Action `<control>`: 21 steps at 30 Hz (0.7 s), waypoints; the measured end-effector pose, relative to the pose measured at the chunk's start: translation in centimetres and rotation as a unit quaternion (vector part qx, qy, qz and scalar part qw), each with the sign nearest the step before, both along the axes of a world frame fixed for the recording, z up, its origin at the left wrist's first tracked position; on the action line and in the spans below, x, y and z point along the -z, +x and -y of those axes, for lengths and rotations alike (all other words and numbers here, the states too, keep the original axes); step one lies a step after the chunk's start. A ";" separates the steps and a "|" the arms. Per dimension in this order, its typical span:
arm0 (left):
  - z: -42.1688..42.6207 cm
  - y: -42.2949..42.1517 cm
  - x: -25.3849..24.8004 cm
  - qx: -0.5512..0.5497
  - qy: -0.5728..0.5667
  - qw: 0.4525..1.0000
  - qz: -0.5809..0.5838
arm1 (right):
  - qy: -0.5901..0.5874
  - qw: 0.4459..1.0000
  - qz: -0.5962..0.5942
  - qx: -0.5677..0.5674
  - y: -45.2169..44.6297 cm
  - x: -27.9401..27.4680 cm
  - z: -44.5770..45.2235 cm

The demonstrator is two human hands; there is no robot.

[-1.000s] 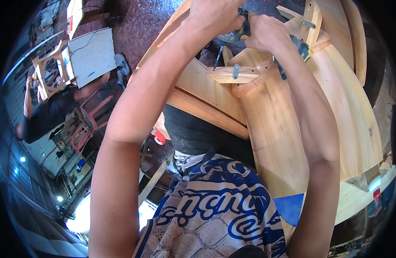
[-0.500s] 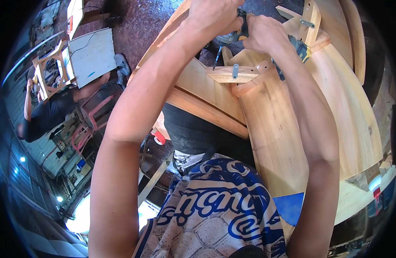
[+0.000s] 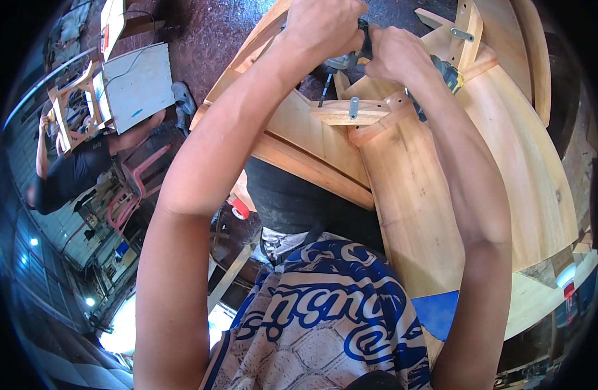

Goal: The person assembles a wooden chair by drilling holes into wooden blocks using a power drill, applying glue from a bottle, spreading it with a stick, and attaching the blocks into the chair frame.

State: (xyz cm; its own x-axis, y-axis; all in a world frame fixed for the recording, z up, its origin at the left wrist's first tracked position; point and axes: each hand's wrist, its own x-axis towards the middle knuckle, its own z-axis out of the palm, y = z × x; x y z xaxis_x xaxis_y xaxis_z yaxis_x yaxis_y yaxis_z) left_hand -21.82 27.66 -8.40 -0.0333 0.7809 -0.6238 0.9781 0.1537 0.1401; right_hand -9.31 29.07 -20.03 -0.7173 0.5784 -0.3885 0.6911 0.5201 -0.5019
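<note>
At the top of the view, my left hand is closed, its fingers curled around a dark piece that I cannot make out. Just to the right, my right hand is closed too, fingers bent against the same dark area, and what it grips is mostly hidden. Below the hands is a wooden frame piece with a corner block, which carries a small metal plate. A thin dark rod with a blue part stands beside that block. Behind my right forearm, a yellow-and-dark tool is partly covered.
Curved wooden panels spread under and beside my right arm. Another metal plate sits on a block at the upper right. To the left, a person in dark clothes handles a wooden frame near a pink chair and a white board.
Both hands have shifted very slightly, staying close together around the dark piece. The wooden piece with the metal plate appears moved a few pixels left.
</note>
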 end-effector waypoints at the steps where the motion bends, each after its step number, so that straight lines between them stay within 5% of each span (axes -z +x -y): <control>1: 0.0 0.1 0.4 -0.013 -0.009 1.000 -0.010 | 0.009 1.000 0.006 0.001 0.0 0.0 0.0; 15: 0.1 0.1 1.0 -0.026 0.024 0.999 -0.020 | 0.009 1.000 -0.017 0.015 0.1 0.5 0.1; 21: 0.3 -0.9 2.8 0.066 0.039 0.996 -0.040 | 0.001 1.000 0.000 0.005 0.2 0.1 -0.1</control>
